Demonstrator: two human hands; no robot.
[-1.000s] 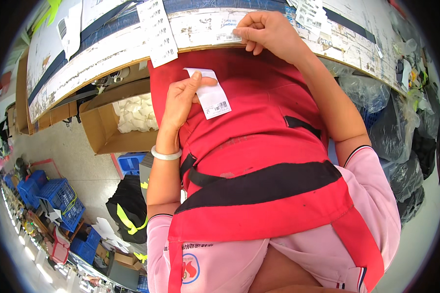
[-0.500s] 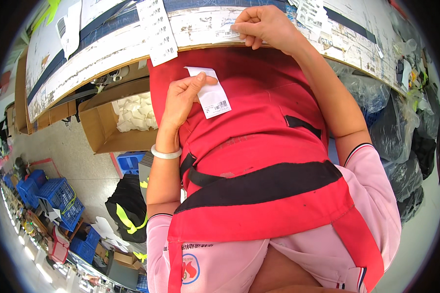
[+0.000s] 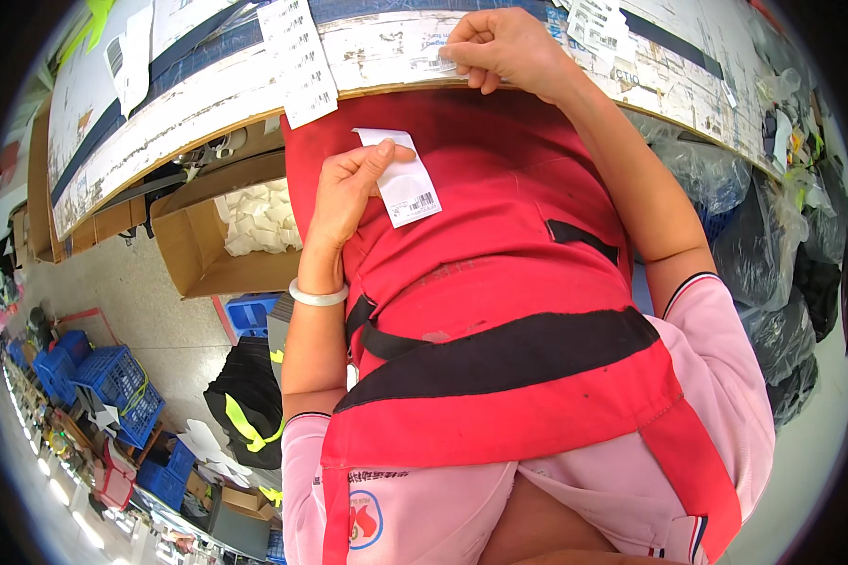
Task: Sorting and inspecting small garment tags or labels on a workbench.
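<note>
My left hand (image 3: 353, 184) is closed on a white paper label (image 3: 410, 193), its thumb lying across the front. The label hangs over my red apron, with a barcode at its lower corner. At the table's near edge, my right hand (image 3: 513, 55) pinches with thumb and forefinger at the end of a small printed label (image 3: 426, 64). That label seems to lie on or just above the worn tabletop; exact contact is hard to make out. A long strip of barcode labels (image 3: 299, 66) drapes over the table edge to the left of it.
More labels (image 3: 598, 28) lie on the white and blue table (image 3: 377, 75), right of my right hand. Below it at left stands a cardboard box (image 3: 184, 250) with pale paper scraps (image 3: 262, 218). Clear plastic bags (image 3: 754, 245) crowd the right side; blue crates (image 3: 118, 381) stand at left.
My right hand has shifted very slightly left at the table edge. My left hand and its label have barely moved.
</note>
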